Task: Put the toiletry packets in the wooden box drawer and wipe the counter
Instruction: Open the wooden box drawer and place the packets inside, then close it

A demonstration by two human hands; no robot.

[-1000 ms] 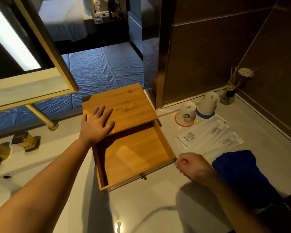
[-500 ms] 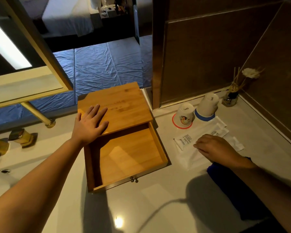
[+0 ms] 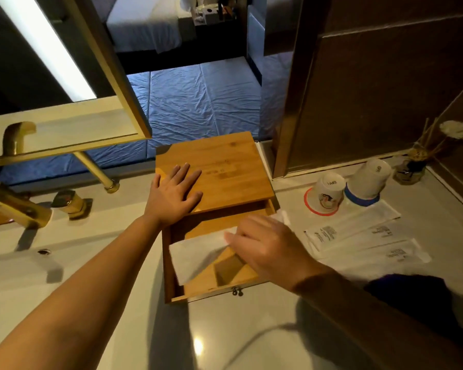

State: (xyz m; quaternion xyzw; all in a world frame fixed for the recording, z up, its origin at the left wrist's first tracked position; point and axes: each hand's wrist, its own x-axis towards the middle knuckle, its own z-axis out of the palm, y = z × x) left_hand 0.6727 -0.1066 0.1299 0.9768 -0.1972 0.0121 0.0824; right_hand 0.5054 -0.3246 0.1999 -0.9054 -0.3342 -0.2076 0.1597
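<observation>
A wooden box (image 3: 225,166) sits on the pale counter with its drawer (image 3: 203,287) pulled out toward me. My left hand (image 3: 175,194) lies flat, fingers spread, on the box lid. Over the drawer, my right hand (image 3: 267,248) grips a white toiletry packet (image 3: 195,253), which hangs slanted inside the drawer's left part. Several more white packets (image 3: 358,236) lie flat on the counter to the right of the box. A dark blue cloth (image 3: 412,295) lies at the right, partly under my right forearm.
Two upturned paper cups (image 3: 328,190) (image 3: 369,180) stand behind the packets. A reed diffuser jar (image 3: 412,169) sits in the back right corner by the dark wall. A brass tap (image 3: 14,206) and sink are at the left.
My right hand went from the drawer's front corner to the packets, took one, and carried it left over the open drawer. My left hand stayed on the lid.
</observation>
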